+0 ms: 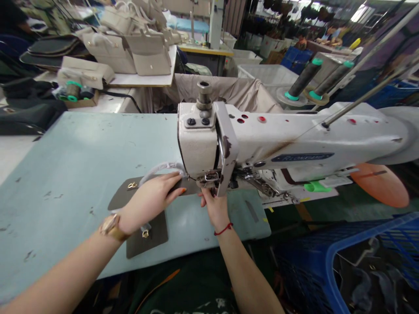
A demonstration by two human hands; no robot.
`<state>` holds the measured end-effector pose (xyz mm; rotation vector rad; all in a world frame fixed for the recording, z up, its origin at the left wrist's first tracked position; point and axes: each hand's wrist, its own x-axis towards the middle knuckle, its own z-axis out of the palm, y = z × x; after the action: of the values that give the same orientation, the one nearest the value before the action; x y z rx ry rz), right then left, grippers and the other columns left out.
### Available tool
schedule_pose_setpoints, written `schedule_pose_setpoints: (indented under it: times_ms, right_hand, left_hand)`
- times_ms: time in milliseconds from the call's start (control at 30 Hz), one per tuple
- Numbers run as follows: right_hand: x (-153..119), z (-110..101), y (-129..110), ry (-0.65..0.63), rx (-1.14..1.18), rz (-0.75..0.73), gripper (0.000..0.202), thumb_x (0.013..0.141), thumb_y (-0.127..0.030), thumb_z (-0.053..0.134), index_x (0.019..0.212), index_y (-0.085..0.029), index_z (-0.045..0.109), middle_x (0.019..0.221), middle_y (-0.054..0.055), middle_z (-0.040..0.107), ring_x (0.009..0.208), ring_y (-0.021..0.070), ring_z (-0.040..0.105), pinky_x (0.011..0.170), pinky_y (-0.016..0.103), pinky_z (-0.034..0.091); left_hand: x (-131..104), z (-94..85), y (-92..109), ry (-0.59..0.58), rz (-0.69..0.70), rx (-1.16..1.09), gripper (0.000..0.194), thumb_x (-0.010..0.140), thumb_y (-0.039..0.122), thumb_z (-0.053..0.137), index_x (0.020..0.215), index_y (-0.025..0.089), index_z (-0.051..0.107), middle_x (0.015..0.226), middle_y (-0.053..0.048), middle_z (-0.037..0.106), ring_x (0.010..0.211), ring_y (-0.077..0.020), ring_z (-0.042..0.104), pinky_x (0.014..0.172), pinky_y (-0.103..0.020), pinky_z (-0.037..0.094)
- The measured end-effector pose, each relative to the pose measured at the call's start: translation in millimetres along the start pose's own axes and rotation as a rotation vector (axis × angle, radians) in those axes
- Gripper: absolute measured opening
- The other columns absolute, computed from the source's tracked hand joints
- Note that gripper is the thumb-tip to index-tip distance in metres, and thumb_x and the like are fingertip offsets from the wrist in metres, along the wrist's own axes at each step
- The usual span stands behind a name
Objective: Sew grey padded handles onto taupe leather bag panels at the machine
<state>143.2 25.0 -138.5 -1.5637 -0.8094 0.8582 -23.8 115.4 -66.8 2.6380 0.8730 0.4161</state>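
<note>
Here we press our left hand (151, 198) flat on the dark panel (147, 233) to steady it | right hand (214, 205) pinches its edge beneath the sewing machine (203, 139) head.

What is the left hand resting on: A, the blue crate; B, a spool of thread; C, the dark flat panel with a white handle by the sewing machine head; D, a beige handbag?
C: the left hand lies flat on the dark panel, beside the sewing machine head.
</note>
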Motion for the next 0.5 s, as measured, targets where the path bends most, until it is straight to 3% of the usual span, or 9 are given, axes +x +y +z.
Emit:
schedule_pose_setpoints:
  times_ms: [67,167,300,400,500]
  right_hand:
    - [0,0,0,0.008,-0.021,0.007,0.046,0.085,-0.043,0.055,0.045,-0.02,0.05,0.041,-0.001,0.05,0.055,0.0157,0.061,0.065,0.025,0.046]
    - [0,0,-1,0.013,-0.059,0.017,0.048,0.086,-0.044,0.053,0.044,-0.02,0.048,0.04,-0.001,0.049,0.052,0.0149,0.059,0.062,0.024,0.045]
    - [-1,0,-8,0.015,-0.112,0.019,0.049,0.085,-0.042,0.052,0.042,-0.019,0.046,0.042,-0.001,0.05,0.047,0.0125,0.054,0.059,0.023,0.042]
    - [-3,-1,-13,0.019,-0.136,0.01,0.043,0.084,-0.041,0.053,0.047,-0.018,0.051,0.043,-0.002,0.05,0.046,0.0122,0.052,0.055,0.023,0.039]
    - [-4,-2,-14,0.008,-0.143,-0.002,0.037,0.085,-0.041,0.052,0.057,-0.017,0.059,0.045,-0.003,0.051,0.047,0.0124,0.051,0.053,0.023,0.037]
  left_hand:
    - [-34,11.4,17,0.181,-0.063,-0.111,0.02,0.092,0.028,0.047,0.101,0.018,0.062,0.1,-0.011,0.065,0.1,-0.0235,0.059,0.089,-0.039,0.046]
    - [-61,47.0,37,0.208,-0.184,-0.48,0.015,0.091,0.029,0.048,0.089,0.02,0.06,0.087,-0.006,0.062,0.084,-0.0191,0.058,0.077,-0.033,0.047]
    - [-37,87.5,36,0.08,-0.605,-0.965,0.047,0.084,0.06,0.045,0.089,0.016,0.061,0.068,-0.003,0.059,0.061,-0.0171,0.053,0.059,-0.028,0.043]
    - [-11,86.9,24,0.009,-0.768,-0.954,0.06,0.073,0.071,0.05,0.07,0.013,0.065,0.062,-0.005,0.061,0.063,-0.0207,0.055,0.062,-0.03,0.041]
    - [-1,74.2,19,-0.108,-0.943,-0.812,0.062,0.065,0.074,0.056,0.069,0.014,0.071,0.074,-0.01,0.069,0.075,-0.0271,0.06,0.066,-0.032,0.041]
